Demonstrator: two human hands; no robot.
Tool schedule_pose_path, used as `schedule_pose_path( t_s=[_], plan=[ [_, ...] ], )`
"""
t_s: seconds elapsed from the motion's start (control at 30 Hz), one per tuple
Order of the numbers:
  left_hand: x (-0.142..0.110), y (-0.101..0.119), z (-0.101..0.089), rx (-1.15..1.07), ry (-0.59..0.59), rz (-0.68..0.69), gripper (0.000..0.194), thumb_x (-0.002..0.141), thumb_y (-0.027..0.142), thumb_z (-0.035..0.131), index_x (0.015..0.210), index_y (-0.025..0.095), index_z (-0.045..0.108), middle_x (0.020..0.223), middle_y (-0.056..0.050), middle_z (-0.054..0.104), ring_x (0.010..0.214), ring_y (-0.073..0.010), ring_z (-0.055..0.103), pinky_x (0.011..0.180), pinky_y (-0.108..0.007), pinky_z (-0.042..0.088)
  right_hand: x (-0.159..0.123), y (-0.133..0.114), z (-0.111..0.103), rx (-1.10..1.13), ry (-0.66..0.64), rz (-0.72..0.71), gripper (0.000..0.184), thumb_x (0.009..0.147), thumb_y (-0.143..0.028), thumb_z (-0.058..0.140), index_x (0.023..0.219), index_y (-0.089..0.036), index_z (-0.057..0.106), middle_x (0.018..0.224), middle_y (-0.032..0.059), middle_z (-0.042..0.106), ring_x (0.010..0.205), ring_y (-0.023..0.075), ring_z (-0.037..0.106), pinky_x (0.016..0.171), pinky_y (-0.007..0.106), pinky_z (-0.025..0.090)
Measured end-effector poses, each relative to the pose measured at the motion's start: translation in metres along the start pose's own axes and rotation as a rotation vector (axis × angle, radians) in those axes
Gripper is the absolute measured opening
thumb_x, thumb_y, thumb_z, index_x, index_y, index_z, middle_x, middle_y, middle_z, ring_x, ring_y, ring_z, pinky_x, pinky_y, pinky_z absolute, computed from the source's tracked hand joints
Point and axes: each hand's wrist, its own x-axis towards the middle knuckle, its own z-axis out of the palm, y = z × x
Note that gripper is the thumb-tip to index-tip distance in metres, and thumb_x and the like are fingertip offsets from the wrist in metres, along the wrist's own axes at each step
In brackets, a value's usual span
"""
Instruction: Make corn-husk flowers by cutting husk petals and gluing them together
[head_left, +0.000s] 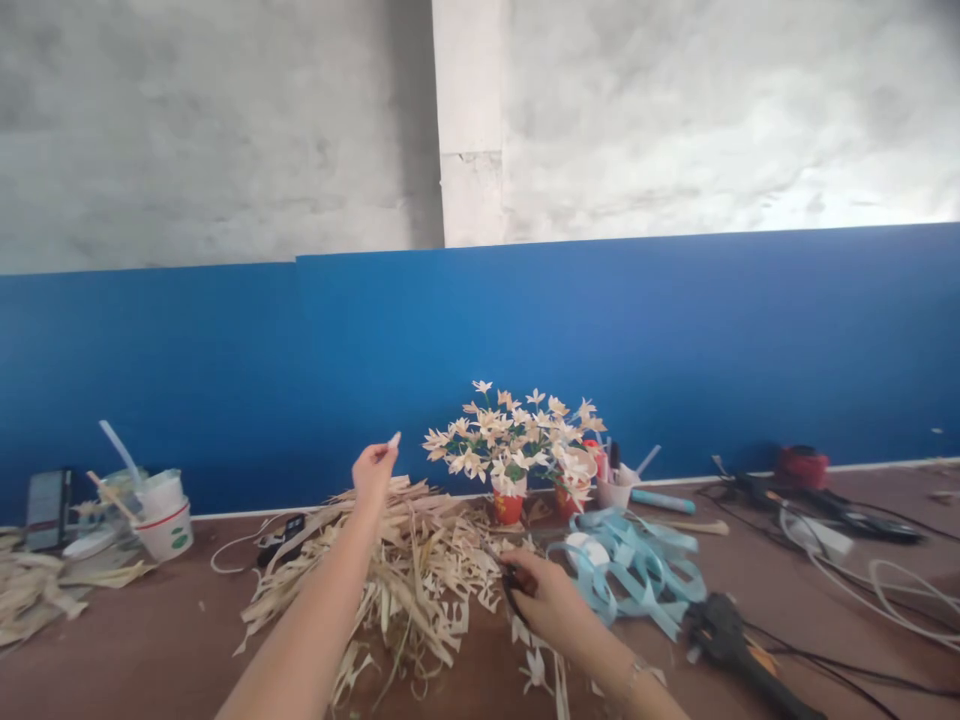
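Note:
My left hand [373,468] is raised over a pile of pale dried leaf strips [405,575], fingers pinched on a small pale piece [394,439]. Low at the pile's right edge, my right hand [546,597] is closed round a dark tool, which looks like scissors [513,583]. Behind the pile stand two small red pots [508,507] of pale handmade flowers [514,436].
Light blue ribbon [637,568] lies in a heap to the right, with a black glue gun [724,632] and cables [847,560] beyond. A paper cup [166,517] and a phone [46,508] stand at the left by the blue wall panel [675,340]. More leaf strips [37,590] lie far left.

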Motion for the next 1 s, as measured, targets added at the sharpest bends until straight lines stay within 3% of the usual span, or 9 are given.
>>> schedule_pose_path(
  t_s=[0.2, 0.27, 0.33, 0.4, 0.53, 0.67, 0.83, 0.9, 1.0],
  plan=[
    [-0.019, 0.032, -0.028, -0.446, 0.134, -0.096, 0.018, 0.069, 0.032, 0.058, 0.074, 0.016, 0.053, 0.067, 0.000, 0.061, 0.065, -0.0107, 0.062, 0.064, -0.024, 0.049, -0.001, 0.003, 0.009, 0.416, -0.055, 0.068, 0.024, 0.064, -0.015, 0.059, 0.086, -0.020, 0.051, 0.055, -0.0081, 0.048, 0.052, 0.0089, 0.045, 0.048, 0.018, 0.032],
    [-0.039, 0.040, -0.032, -0.542, 0.109, -0.124, 0.012, 0.068, 0.026, 0.059, 0.070, 0.016, 0.053, 0.066, 0.000, 0.062, 0.067, -0.0102, 0.063, 0.066, -0.023, 0.050, 0.000, -0.004, 0.012, 0.527, -0.049, 0.101, 0.028, 0.063, -0.019, 0.065, 0.085, -0.021, 0.048, 0.055, -0.0090, 0.048, 0.051, 0.0086, 0.044, 0.048, 0.018, 0.032],
    [-0.068, 0.043, -0.033, -0.819, 0.036, -0.254, 0.009, 0.064, 0.017, 0.063, 0.068, 0.016, 0.055, 0.069, -0.001, 0.064, 0.070, -0.0109, 0.064, 0.067, -0.022, 0.051, -0.002, -0.014, 0.015, 0.631, -0.022, 0.110, 0.034, 0.061, -0.023, 0.070, 0.085, -0.021, 0.046, 0.057, -0.0082, 0.050, 0.053, 0.0092, 0.046, 0.049, 0.019, 0.034],
    [-0.102, 0.041, -0.030, -0.900, 0.008, -0.356, 0.010, 0.062, 0.012, 0.063, 0.070, 0.016, 0.057, 0.073, -0.002, 0.066, 0.071, -0.0119, 0.065, 0.066, -0.021, 0.052, -0.005, -0.026, 0.019, 0.721, 0.017, 0.091, 0.038, 0.060, -0.026, 0.073, 0.086, -0.021, 0.046, 0.063, -0.0062, 0.055, 0.058, 0.0106, 0.050, 0.052, 0.019, 0.037],
    [-0.170, 0.031, -0.021, -0.810, 0.006, -0.439, 0.007, 0.066, 0.017, 0.061, 0.071, 0.018, 0.057, 0.078, -0.003, 0.067, 0.077, -0.0153, 0.065, 0.069, -0.025, 0.052, -0.012, -0.044, 0.030, 0.829, 0.122, 0.121, 0.043, 0.059, -0.033, 0.075, 0.089, -0.022, 0.047, 0.067, -0.0033, 0.058, 0.065, 0.0139, 0.056, 0.056, 0.022, 0.041],
    [-0.216, 0.025, -0.014, -0.790, -0.053, -0.546, 0.015, 0.064, 0.023, 0.065, 0.076, 0.019, 0.057, 0.072, -0.002, 0.067, 0.072, -0.0160, 0.065, 0.067, -0.027, 0.051, -0.011, -0.047, 0.046, 0.908, 0.168, 0.200, 0.046, 0.057, -0.037, 0.076, 0.088, -0.021, 0.047, 0.062, -0.0040, 0.058, 0.060, 0.0146, 0.057, 0.051, 0.022, 0.040],
    [-0.240, 0.005, -0.006, -0.735, -0.177, -0.698, 0.022, 0.061, 0.030, 0.066, 0.077, 0.019, 0.057, 0.068, 0.001, 0.065, 0.061, -0.0123, 0.060, 0.056, -0.023, 0.044, -0.008, -0.041, 0.058, 0.968, 0.197, 0.255, 0.046, 0.054, -0.032, 0.076, 0.086, -0.021, 0.046, 0.057, -0.0064, 0.056, 0.052, 0.0116, 0.053, 0.048, 0.021, 0.039],
    [-0.243, -0.005, -0.003, -0.653, -0.280, -0.666, 0.018, 0.060, 0.029, 0.066, 0.064, 0.017, 0.053, 0.055, 0.004, 0.058, 0.050, -0.0093, 0.052, 0.049, -0.020, 0.038, -0.009, -0.036, 0.059, 0.933, 0.204, 0.242, 0.043, 0.054, -0.028, 0.075, 0.086, -0.020, 0.047, 0.055, -0.0071, 0.055, 0.047, 0.0097, 0.049, 0.045, 0.019, 0.037],
    [-0.242, -0.013, -0.003, -0.548, -0.390, -0.580, 0.013, 0.061, 0.025, 0.062, 0.061, 0.016, 0.053, 0.056, 0.003, 0.056, 0.050, -0.0092, 0.049, 0.049, -0.021, 0.035, -0.011, -0.028, 0.053, 0.799, 0.194, 0.209, 0.035, 0.059, -0.022, 0.070, 0.086, -0.019, 0.048, 0.054, -0.0072, 0.054, 0.046, 0.0100, 0.049, 0.044, 0.019, 0.036]
  ],
)
